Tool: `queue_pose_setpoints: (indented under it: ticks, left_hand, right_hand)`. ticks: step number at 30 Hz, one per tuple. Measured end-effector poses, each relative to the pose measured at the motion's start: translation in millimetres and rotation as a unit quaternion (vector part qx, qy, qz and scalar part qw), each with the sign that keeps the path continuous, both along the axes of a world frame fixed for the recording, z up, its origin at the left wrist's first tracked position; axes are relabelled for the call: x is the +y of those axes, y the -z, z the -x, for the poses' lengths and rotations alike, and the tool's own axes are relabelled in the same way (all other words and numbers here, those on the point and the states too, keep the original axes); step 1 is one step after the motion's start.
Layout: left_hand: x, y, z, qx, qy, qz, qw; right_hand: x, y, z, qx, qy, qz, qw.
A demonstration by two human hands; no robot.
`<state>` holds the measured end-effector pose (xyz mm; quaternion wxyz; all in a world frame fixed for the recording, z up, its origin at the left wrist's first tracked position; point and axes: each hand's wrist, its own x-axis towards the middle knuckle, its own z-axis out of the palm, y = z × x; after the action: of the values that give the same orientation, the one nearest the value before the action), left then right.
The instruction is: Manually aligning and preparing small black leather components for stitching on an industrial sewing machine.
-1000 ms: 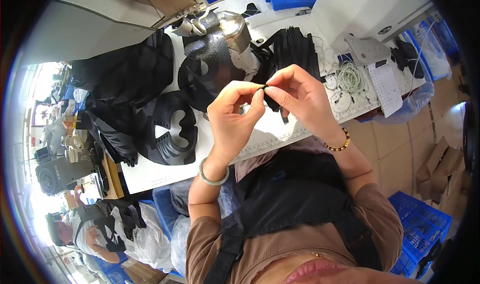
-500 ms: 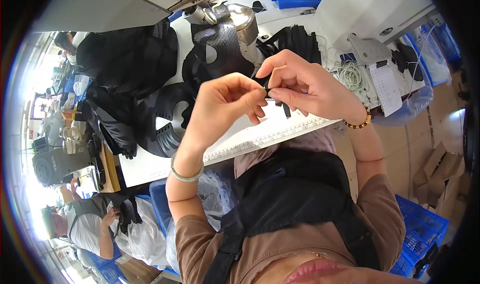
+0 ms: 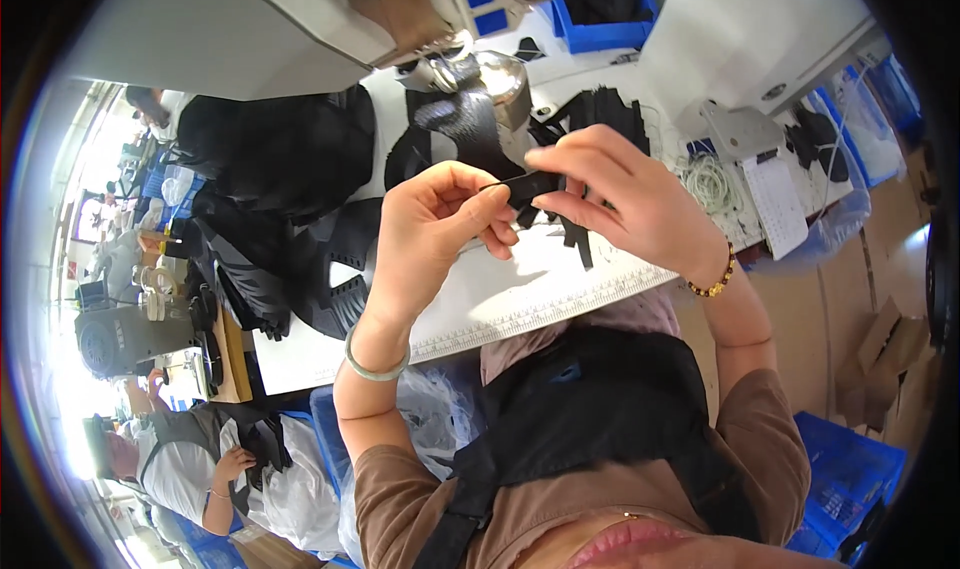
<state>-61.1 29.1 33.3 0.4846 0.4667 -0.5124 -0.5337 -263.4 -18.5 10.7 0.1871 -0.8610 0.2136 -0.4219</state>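
Observation:
My left hand (image 3: 425, 234) pinches one end of a narrow black strip (image 3: 530, 185) between thumb and forefinger, above the white worktable (image 3: 480, 314). My right hand (image 3: 640, 204), with a beaded bracelet at its wrist, is close by on the right. Its thumb and forefinger stand apart, and the strip passes between them; its other fingers are partly hidden. Beyond my hands lies a bundle of black strips (image 3: 605, 114). Shiny black shaped pieces (image 3: 465, 129) lie near a metal machine post (image 3: 505, 89), and slotted black pieces (image 3: 335, 274) are left of my left hand.
A printed ruler (image 3: 550, 306) runs along the table's near edge. Dark fabric is piled (image 3: 275, 154) at the left. White cord (image 3: 708, 184) lies coiled at the right. A sewing machine head (image 3: 400, 14) overhangs the far side. Another person (image 3: 185, 464) works at lower left.
My left hand has shifted slightly left with the strip. My right thumb and forefinger have spread apart, and more of the strip shows between my hands. The whole view has tilted a little.

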Motion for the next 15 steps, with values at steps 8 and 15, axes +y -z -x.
queue_pose_setpoints:
  ticks: [8, 15]
  left_hand:
    - [-15, -30, -39, 0.031, -0.120, 0.106, 0.987]
    - [-29, -20, -25, -0.020, -0.121, 0.047, 0.991]
  right_hand:
    - [-16, -14, -46, -0.250, -0.149, -0.518, 0.804]
    - [-19, 10, -51, -0.179, -0.024, -0.337, 0.924]
